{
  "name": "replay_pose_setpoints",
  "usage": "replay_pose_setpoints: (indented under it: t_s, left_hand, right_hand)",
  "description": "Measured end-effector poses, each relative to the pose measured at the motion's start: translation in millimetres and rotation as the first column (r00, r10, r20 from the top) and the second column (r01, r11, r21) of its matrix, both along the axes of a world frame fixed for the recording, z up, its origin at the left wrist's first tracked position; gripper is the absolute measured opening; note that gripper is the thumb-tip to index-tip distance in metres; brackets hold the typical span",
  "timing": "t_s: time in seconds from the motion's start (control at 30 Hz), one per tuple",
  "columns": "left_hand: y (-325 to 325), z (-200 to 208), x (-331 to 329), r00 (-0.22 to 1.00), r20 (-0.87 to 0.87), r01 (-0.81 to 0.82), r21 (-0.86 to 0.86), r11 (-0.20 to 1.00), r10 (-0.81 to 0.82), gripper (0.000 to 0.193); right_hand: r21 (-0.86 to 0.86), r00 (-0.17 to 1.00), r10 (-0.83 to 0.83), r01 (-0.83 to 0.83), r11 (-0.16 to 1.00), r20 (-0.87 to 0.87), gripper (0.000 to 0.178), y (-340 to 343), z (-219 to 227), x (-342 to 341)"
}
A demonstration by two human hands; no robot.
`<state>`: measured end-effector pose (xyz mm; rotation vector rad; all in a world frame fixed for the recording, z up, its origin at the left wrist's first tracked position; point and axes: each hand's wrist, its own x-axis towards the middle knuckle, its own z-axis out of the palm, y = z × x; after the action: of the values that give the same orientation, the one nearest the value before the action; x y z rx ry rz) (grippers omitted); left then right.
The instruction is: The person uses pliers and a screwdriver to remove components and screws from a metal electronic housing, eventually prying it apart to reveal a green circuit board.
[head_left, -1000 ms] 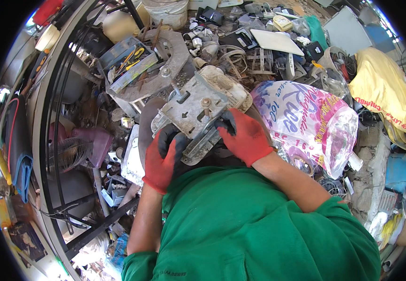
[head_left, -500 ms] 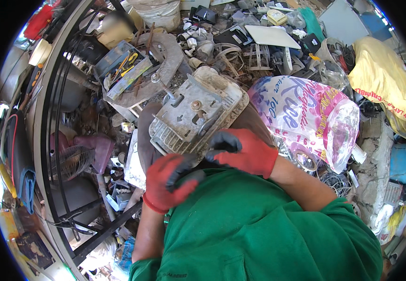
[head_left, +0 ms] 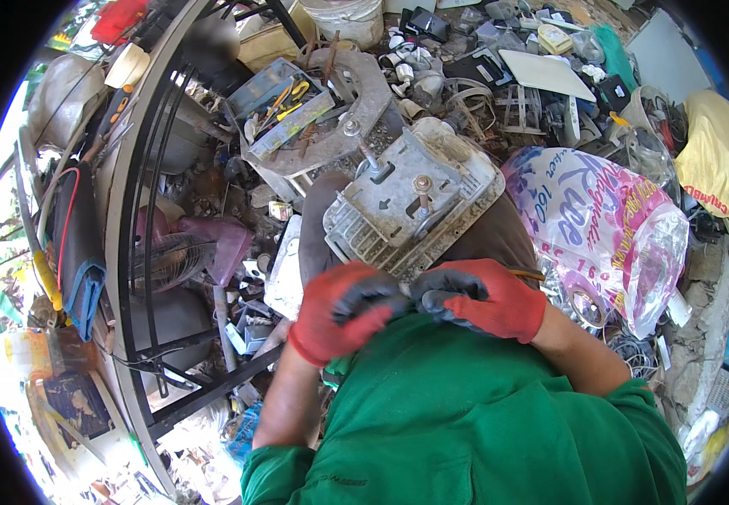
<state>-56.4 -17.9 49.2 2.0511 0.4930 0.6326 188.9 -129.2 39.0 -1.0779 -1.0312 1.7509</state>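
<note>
Both hands have drawn back to the casing's (head_left: 415, 206) near edge: left hand (head_left: 343, 311) and right hand (head_left: 478, 299) curled (fingertips meeting), grip unclear.

Both gloves, on the left hand (head_left: 341, 313) and the right hand (head_left: 484, 298), are red with dark grey fingers (head_left: 364, 296). The metal housing (head_left: 411, 206) is pale grey, dirt-stained. The plastic bag (head_left: 604, 227) is white with pink and blue print. The sleeves (head_left: 499, 421) are green.

A printed plastic bag (head_left: 609, 227) bulges at the right, a yellow cloth (head_left: 718, 160) beyond it. A black metal rack (head_left: 141, 252) curves along the left, a tray of small tools (head_left: 280, 105) beside it.
</note>
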Motion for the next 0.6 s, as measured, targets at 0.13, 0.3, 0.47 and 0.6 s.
replay_pose_setpoints:
  t_s: [0.13, 0.3, 0.47, 0.6]
  left_hand:
    - [71, 12, -13, 0.864, 0.163, -0.459, -0.136, 0.878, 0.477, 0.016]
    - [217, 21, -22, 0.706, 0.045, -0.706, 0.120, 0.698, 0.707, 0.029]
    - [169, -8, -9, 0.915, 0.086, -0.379, -0.158, 0.912, 0.395, 0.050]
    - [79, -31, 12, 0.970, 0.152, -0.135, -0.324, 0.936, 0.192, 0.104]
  right_hand:
    - [0.107, 0.990, -0.031, 0.016, 0.994, 0.139, 0.034, -1, -5, 12]
    - [0.159, 0.974, -0.081, 0.048, 0.986, 0.212, 0.035, -5, -10, 7]
    - [0.529, 0.671, -0.506, 0.195, 0.826, 0.542, 0.044, -9, -19, 19]
    - [0.597, 0.433, -0.575, 0.099, 0.796, 0.694, 0.051, -9, -4, 29]
